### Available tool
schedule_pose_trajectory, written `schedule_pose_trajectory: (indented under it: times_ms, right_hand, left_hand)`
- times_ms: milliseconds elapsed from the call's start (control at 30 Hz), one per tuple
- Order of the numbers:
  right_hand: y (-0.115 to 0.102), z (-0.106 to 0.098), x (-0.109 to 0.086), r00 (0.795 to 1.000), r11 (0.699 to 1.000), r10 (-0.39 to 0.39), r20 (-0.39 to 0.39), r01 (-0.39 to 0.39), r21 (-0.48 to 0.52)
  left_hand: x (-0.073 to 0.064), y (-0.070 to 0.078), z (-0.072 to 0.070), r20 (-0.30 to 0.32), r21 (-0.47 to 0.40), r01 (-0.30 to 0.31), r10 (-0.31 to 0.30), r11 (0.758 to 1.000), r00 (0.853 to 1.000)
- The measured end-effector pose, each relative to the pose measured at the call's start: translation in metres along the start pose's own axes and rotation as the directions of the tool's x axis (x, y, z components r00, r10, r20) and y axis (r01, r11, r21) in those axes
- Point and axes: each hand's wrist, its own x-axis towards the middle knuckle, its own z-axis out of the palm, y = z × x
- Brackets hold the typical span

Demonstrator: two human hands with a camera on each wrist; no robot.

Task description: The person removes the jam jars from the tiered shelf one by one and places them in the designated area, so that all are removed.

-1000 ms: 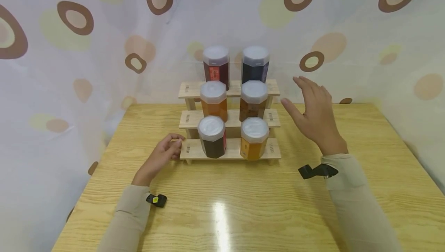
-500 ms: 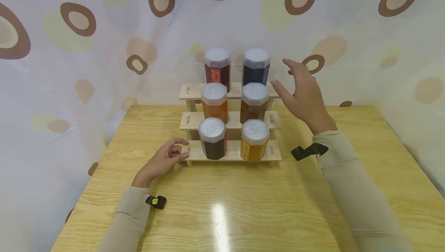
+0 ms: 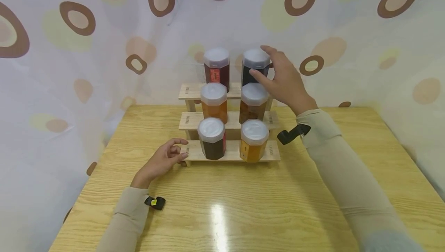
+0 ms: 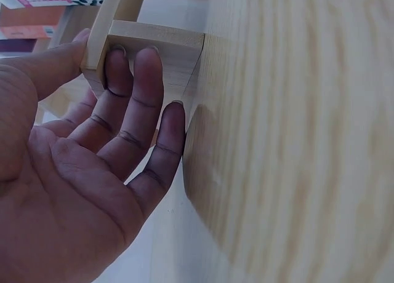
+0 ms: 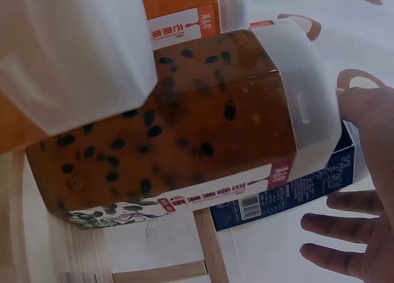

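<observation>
Six-sided jars with frosted white lids stand in pairs on a three-step wooden shelf [image 3: 233,152]. My left hand [image 3: 161,163] grips the left end of the lowest step; in the left wrist view its thumb lies on the board [image 4: 101,40] and fingertips reach its underside. My right hand [image 3: 286,80] is at the top right, thumb and fingers spread about the dark jar [image 3: 256,57]. In the right wrist view, straight fingers [image 5: 345,227] are beside this dark blue jar [image 5: 265,203]. A brown jar with black seeds [image 5: 184,129] partly hides it.
A dark red jar [image 3: 217,58] shares the top step. Amber [image 3: 214,107] and brown [image 3: 253,111] jars fill the middle one. Below are a black jar [image 3: 213,145] and a yellow-orange jar [image 3: 253,151]. A patterned cloth [image 3: 114,82] hangs behind the wooden table [image 3: 194,205].
My right hand has moved left and farther back, from beside the shelf to the top right jar. My left hand has shifted slightly onto the lowest step's end. The jars stay put.
</observation>
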Motion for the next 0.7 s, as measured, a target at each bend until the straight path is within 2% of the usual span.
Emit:
schedule_pose_trajectory:
  times_ms: [200,533,700]
  right_hand:
    - [-0.004,0.004,0.009,0.995,0.996,0.065,0.069,-0.061,-0.065]
    - [-0.011,0.001,0.014,0.992,0.989,0.123,0.032,-0.120,-0.085]
    - [-0.012,0.004,0.015,0.995,0.994,0.102,0.018,-0.101,-0.040]
  left_hand:
    - [0.001,-0.002,0.000,0.005,-0.027,-0.009,0.009,1.000,1.000]
    - [0.004,-0.002,0.001,-0.006,0.013,-0.007,0.007,1.000,1.000]
    - [0.002,-0.003,-0.001,-0.017,0.017,-0.002,0.002,1.000,1.000]
